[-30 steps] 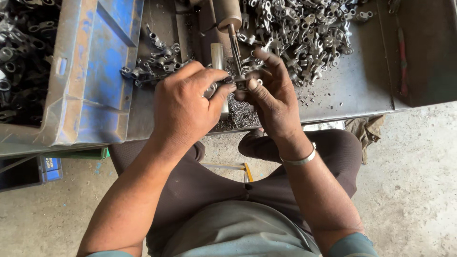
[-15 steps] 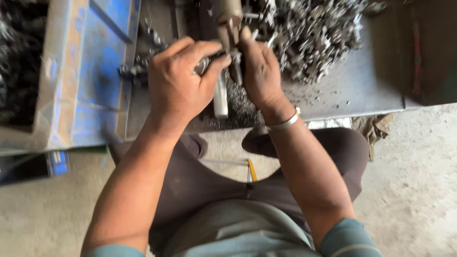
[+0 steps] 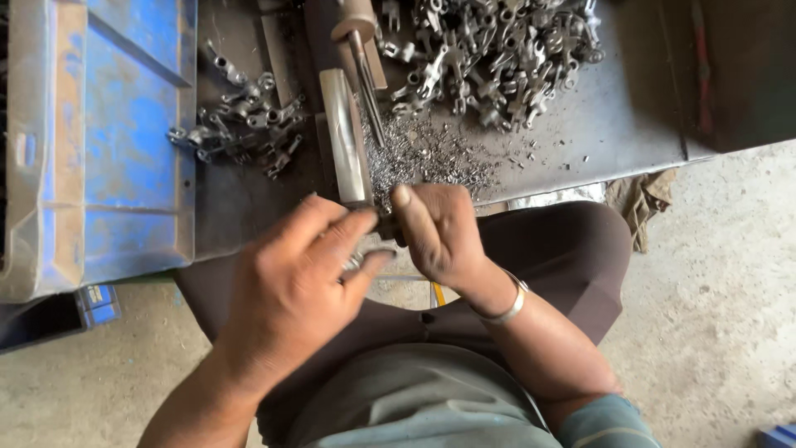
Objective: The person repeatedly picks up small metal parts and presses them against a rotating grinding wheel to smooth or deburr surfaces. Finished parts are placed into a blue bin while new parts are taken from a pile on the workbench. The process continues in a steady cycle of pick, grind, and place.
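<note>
While pinching a small metal part (image 3: pixel 358 264) at the counter (image 3: pixel 630 124) edge over the lap: left hand (image 3: pixel 290 290) grip clenched on it, right hand (image 3: pixel 439 232) grip closed on something dark, unclear what. Could slip free, fall to the floor (image 3: pixel 713 332), or nick fingers on metal shavings (image 3: pixel 431 158).

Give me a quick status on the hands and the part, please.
Left hand pinching small metal part. Right hand closed on its other end. Nothing in the way.
</note>
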